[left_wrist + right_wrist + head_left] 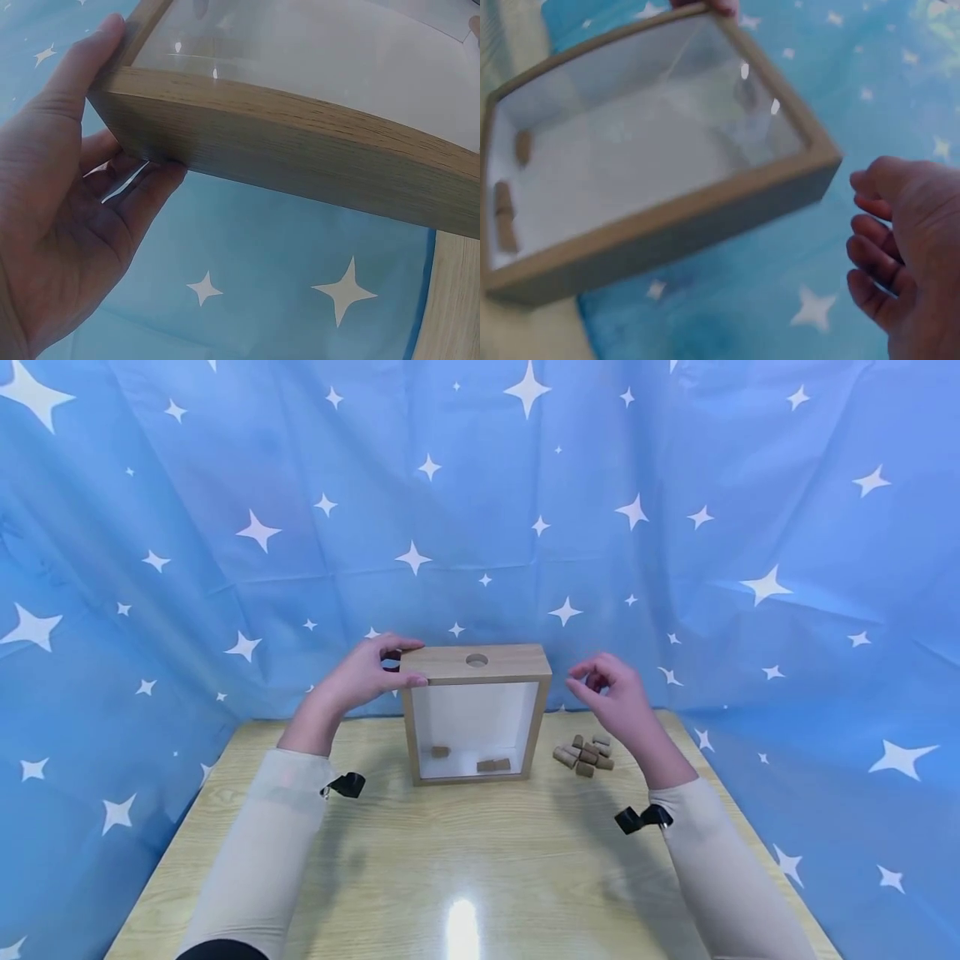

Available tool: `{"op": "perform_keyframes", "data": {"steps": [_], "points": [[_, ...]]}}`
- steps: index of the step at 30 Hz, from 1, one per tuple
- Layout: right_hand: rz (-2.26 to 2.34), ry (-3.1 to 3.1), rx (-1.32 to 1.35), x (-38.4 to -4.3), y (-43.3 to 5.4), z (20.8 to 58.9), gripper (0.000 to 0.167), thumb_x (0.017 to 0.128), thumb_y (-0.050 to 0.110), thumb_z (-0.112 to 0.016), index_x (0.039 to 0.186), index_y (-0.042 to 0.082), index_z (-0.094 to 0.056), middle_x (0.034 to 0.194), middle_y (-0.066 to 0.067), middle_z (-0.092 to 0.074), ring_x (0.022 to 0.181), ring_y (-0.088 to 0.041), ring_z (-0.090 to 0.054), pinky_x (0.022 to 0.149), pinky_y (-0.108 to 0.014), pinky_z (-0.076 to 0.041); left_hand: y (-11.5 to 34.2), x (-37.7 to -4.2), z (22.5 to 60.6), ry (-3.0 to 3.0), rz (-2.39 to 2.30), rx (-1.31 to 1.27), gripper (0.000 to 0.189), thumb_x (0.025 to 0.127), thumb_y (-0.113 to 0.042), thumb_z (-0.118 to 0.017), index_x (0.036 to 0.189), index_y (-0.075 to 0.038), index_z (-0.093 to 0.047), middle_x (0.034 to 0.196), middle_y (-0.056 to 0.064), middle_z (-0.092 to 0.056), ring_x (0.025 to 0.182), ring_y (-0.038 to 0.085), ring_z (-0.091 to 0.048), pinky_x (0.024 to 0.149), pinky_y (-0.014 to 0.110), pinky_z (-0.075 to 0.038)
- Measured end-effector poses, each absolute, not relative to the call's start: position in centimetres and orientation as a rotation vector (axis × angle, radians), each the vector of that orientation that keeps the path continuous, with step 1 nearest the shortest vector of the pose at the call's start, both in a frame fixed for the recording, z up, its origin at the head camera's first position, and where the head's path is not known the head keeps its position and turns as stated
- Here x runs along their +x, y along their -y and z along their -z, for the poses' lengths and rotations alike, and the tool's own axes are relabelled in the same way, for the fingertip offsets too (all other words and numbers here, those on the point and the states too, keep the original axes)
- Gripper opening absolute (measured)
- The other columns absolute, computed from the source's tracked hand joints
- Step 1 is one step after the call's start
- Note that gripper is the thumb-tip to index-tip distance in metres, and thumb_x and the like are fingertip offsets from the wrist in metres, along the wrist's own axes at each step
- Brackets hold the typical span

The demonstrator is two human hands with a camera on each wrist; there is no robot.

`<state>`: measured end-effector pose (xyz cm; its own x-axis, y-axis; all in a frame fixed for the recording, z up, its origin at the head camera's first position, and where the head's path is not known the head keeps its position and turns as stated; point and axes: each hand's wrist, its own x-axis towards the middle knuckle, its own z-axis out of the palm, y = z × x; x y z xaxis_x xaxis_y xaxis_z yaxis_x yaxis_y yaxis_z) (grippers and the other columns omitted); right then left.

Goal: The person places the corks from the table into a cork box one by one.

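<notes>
A wooden shadow box (408,727) with a clear front and a white back stands upright on the table. A round hole (477,660) pierces its top, and a few corks (440,752) lie on its floor. My left hand (367,670) grips the box's upper left corner, thumb (90,64) at the front edge and fingers behind. My right hand (611,689) hovers beyond the upper right corner, fingers (874,262) loosely bent, with nothing seen between them. Below it on the table is a small pile of corks (587,757).
The pale wooden table (480,852) reaches back to a blue curtain (480,510) with white stars, close behind the box. Black straps (348,785) are at both sleeve cuffs.
</notes>
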<state>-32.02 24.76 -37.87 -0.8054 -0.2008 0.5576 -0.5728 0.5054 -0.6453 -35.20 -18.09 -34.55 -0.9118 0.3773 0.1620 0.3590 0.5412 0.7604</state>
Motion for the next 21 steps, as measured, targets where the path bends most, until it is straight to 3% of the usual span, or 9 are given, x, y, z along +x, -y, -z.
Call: {"op": "perform_keyframes", "data": {"steps": [8, 14, 21], "points": [[-1.177, 2.621, 0.478, -31.8, -29.0, 44.3, 0.02, 0.106, 0.019, -0.08, 0.123, 0.009, -0.076, 0.107, -0.009, -0.064, 0.087, -0.025, -0.062, 0.068, -0.031, -0.054, 18.3, -35.2, 34.5, -2.742, -1.354, 0.652, 0.075, 0.094, -0.046, -0.091, 0.158, -0.018, -0.063, 0.158, 0.005, -0.056, 0.145, 0.034, -0.051, 0.114, 0.056, -0.05], [-1.221, 2.685, 0.449, -31.7, -30.7, 48.4, 0.025, 0.105, 0.013, -0.08, 0.127, 0.002, -0.075, 0.111, -0.013, -0.066, 0.087, -0.026, -0.063, 0.063, -0.032, -0.055, 18.2, -35.2, 34.6, -2.734, -1.332, 0.667, 0.077, 0.094, -0.048, -0.09, 0.159, -0.016, -0.062, 0.16, 0.007, -0.055, 0.146, 0.036, -0.05, 0.114, 0.057, -0.049], [-1.255, 2.706, 0.475, -31.7, -31.1, 52.4, 0.031, 0.1, 0.005, -0.082, 0.127, -0.005, -0.073, 0.115, -0.022, -0.066, 0.093, -0.024, -0.062, 0.076, -0.03, -0.054, 18.3, -35.3, 34.6, -2.737, -1.331, 0.667, 0.075, 0.095, -0.046, -0.09, 0.159, -0.017, -0.062, 0.16, 0.007, -0.055, 0.146, 0.035, -0.05, 0.115, 0.057, -0.048]]}}
